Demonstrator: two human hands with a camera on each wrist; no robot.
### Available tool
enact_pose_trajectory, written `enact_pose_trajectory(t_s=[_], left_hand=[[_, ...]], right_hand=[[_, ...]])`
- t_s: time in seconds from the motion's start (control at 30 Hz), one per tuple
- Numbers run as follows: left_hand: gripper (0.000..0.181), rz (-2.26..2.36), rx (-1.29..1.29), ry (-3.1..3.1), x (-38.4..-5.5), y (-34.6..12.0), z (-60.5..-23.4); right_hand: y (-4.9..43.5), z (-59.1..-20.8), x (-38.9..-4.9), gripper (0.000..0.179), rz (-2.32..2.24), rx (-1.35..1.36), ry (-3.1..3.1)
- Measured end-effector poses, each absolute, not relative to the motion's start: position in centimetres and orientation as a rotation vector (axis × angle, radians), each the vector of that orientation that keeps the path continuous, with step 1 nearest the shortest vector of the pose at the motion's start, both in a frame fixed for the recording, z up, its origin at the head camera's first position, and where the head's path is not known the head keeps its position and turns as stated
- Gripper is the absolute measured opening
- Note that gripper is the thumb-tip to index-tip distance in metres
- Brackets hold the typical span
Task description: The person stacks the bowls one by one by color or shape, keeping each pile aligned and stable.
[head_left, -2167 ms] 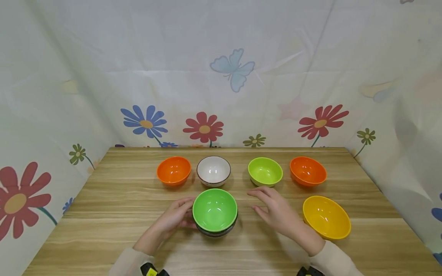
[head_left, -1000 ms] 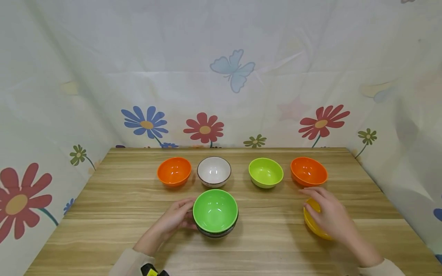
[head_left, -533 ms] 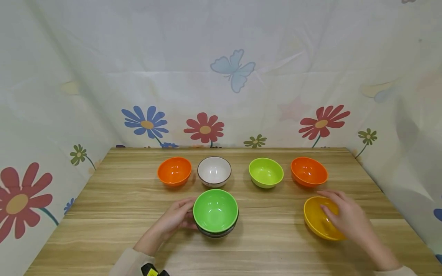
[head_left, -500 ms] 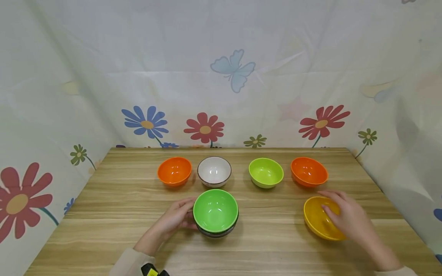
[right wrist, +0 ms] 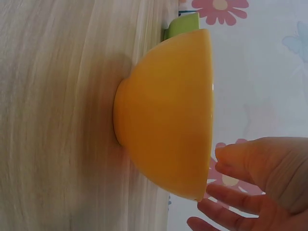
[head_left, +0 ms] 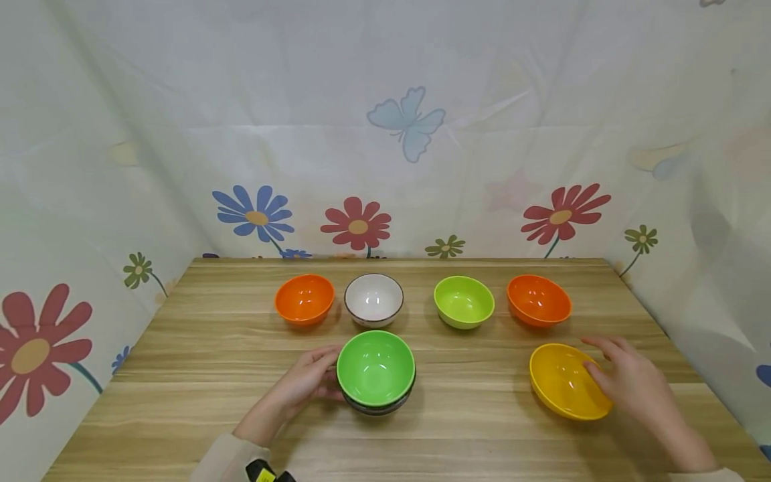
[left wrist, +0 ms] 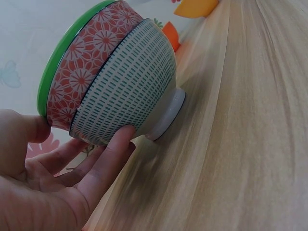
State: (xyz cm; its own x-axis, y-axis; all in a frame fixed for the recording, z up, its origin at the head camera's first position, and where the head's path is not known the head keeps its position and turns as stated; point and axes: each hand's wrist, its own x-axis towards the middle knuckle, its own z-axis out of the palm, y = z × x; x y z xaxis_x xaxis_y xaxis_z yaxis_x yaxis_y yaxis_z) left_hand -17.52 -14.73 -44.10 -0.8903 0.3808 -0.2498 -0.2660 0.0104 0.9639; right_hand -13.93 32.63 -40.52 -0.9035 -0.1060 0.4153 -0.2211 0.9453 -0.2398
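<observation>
A green bowl (head_left: pixel 376 368) sits nested in a dark-rimmed bowl (head_left: pixel 378 407) at the front middle of the table. The left wrist view shows red flowers on the upper bowl's outside and teal dashes on the lower bowl (left wrist: pixel 130 77). My left hand (head_left: pixel 306 380) touches the stack's left side, thumb at the green rim, fairly straight fingers against the lower bowl. On the right stands a yellow bowl (head_left: pixel 563 381), upright. My right hand (head_left: pixel 638 385) is at its right rim with fingers spread, holding nothing; whether a fingertip touches the rim I cannot tell.
Along the back stand an orange bowl (head_left: pixel 304 300), a white bowl (head_left: pixel 373 298), a lime bowl (head_left: pixel 463 301) and another orange bowl (head_left: pixel 539 300). All rest on a wooden table (head_left: pixel 199 361). A flower-printed cloth (head_left: pixel 301 134) hangs behind.
My right hand has moved right from beside the green bowl, across the yellow bowl, to its right rim. The left hand and all the bowls have stayed in place.
</observation>
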Motion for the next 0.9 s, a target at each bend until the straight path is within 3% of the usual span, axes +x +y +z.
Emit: enact_pose_trajectory(t_s=[0.9], left_hand=[[0.049,1.933,0.1,1.849,-17.7,-14.8,-44.5]], right_hand=[[33.7,-40.7,-14.0,0.027,0.43,0.022,-2.946]])
